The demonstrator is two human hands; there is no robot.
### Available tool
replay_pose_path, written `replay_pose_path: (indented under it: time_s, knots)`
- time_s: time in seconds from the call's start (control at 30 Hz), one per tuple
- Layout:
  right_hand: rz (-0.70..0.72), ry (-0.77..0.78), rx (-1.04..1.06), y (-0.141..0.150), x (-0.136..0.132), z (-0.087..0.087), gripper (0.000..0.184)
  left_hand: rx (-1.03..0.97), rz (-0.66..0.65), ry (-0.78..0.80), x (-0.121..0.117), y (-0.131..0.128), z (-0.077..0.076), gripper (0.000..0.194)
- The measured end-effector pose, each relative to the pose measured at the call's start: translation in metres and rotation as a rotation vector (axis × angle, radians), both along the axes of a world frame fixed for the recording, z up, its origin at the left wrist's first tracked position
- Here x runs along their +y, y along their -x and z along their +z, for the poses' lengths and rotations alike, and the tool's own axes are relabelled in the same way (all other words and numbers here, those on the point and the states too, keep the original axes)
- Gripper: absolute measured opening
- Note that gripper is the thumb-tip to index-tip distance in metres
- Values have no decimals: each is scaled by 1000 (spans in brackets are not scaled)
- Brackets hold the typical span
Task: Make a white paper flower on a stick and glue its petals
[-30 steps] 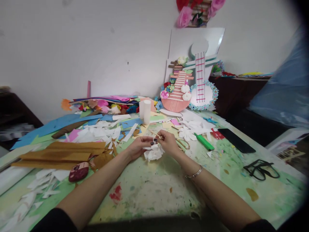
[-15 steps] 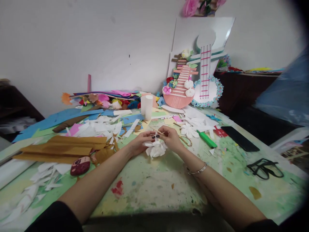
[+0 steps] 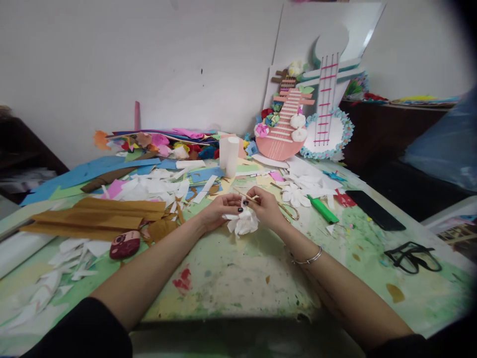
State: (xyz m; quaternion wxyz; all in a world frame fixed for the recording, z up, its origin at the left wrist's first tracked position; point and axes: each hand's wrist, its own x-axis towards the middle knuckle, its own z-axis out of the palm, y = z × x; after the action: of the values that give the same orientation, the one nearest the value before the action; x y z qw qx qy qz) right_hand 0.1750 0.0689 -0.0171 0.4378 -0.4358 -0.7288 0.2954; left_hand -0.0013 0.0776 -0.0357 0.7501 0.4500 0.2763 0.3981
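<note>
Above the middle of the table, a white paper flower (image 3: 243,223) hangs petals-down between my hands. My left hand (image 3: 219,213) is closed on it from the left, thumb and fingers pinching near its top. My right hand (image 3: 265,208) is closed too, with a thin wooden stick (image 3: 244,194) between thumb and fingers; the stick points up and left over the flower. Just right of my right hand lie gold-handled scissors (image 3: 289,211), partly hidden by it. A flat white paper flower (image 3: 295,194) lies behind them.
Brown paper (image 3: 93,219), white scraps (image 3: 156,186) and a maroon case (image 3: 124,244) lie left. White paper rolls (image 3: 231,156) stand behind my hands. At right are a green glue-gun-like tool (image 3: 323,210), a black phone (image 3: 374,210) and glasses (image 3: 413,257). Paper instruments (image 3: 281,139) lean on the wall.
The view has tipped down slightly, so the background sits higher at the back. Both hands stay together at the flower, which has turned a little; the stick is still in my right hand.
</note>
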Motion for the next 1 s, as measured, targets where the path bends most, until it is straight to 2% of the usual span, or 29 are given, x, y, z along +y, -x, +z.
replay_pose_path:
  time_s: [0.27, 0.37, 0.53, 0.73, 0.83, 1.0]
  knots:
    - [13, -15, 90, -1, 1, -3, 16, -43, 13, -51, -1, -2, 0, 35]
    - [32, 32, 102, 0, -2, 1, 18, -47, 31, -68, -2, -3, 2, 31]
    - [170, 156, 82, -4, -5, 10, 27, -57, 143, -58, -4, -3, 6, 32]
    - [325, 310, 96, -8, -6, 6, 30, -13, 284, -59, 0, -1, 2, 38]
    - [322, 320, 121, -6, -7, 3, 32, -5, 340, -102, 1, -2, 0, 37]
    - [217, 263, 83, -1, -8, 0, 43, -12, 424, -117, -2, -4, 1, 32]
